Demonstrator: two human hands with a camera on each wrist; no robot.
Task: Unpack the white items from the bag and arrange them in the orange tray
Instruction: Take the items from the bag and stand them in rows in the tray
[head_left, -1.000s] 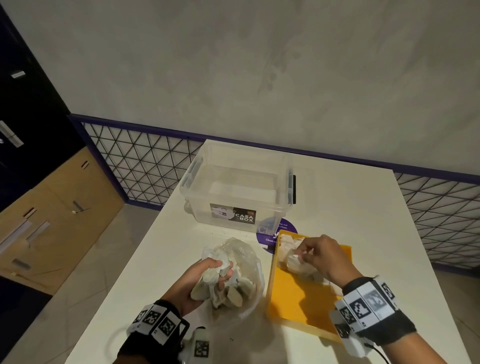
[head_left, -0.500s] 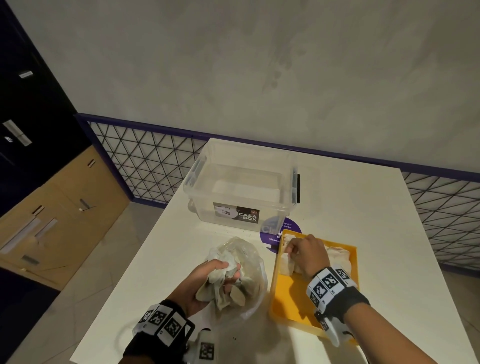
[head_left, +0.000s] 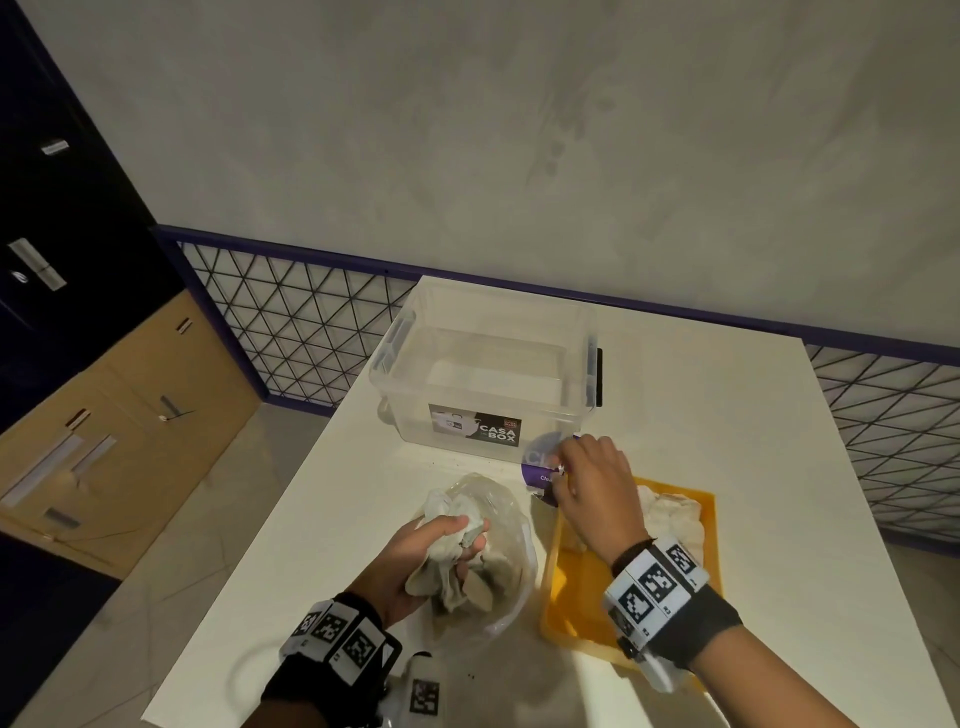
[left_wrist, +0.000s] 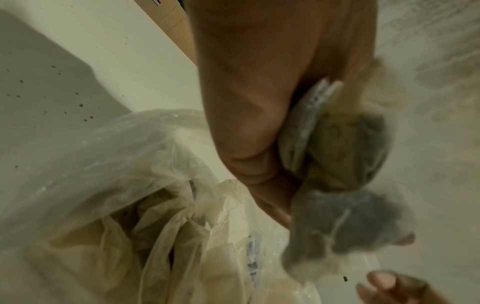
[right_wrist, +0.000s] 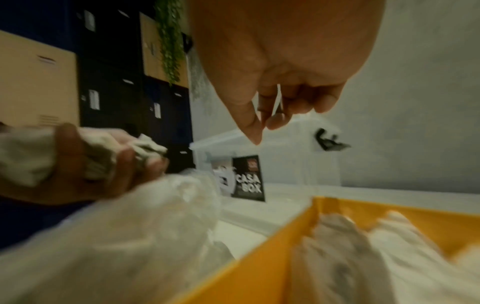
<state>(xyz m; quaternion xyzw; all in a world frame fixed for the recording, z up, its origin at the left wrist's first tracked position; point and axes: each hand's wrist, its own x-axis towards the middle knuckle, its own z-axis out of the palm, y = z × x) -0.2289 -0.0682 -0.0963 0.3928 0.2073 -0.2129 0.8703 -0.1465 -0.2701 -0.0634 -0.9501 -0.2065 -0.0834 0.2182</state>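
Just above the clear plastic bag (head_left: 493, 525) on the white table (head_left: 779, 467), the left hand (head_left: 415, 561) grips a bunch of crumpled white items (head_left: 447, 556), its fingers curled round them, while more of the same lie inside the bag. Beside it to the right, the orange tray (head_left: 711, 551) already holds a pile of white items (head_left: 670, 514) at its far end. The right hand (head_left: 592, 488) hovers over the tray's far left corner, near the clear storage box (head_left: 488, 374), fingers loosely curled and holding nothing.
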